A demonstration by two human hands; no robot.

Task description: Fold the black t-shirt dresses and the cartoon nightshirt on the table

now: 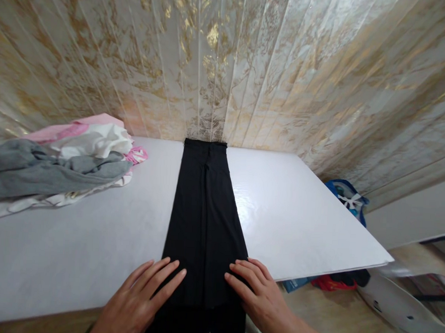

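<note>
A pair of black trousers (190,209) lies lengthwise on the white table (294,215), waistband toward the patterned curtain and legs running toward me. Over the table's near edge the lower part of the legs is hard to tell from other dark cloth. My left hand (141,294) rests on the left leg's outer edge, its fingers stretched out and a little apart. On the right leg's outer edge lies my right hand (255,290), fingers also extended, the thumb hidden. Neither hand grips the fabric.
A heap of clothes (58,163), grey, white and pink, sits on the table's left side. Behind the table hangs a gold-patterned curtain (213,61). A blue bag (345,198) stands beyond the right edge. Red cloth (335,283) and other items show below the table at right.
</note>
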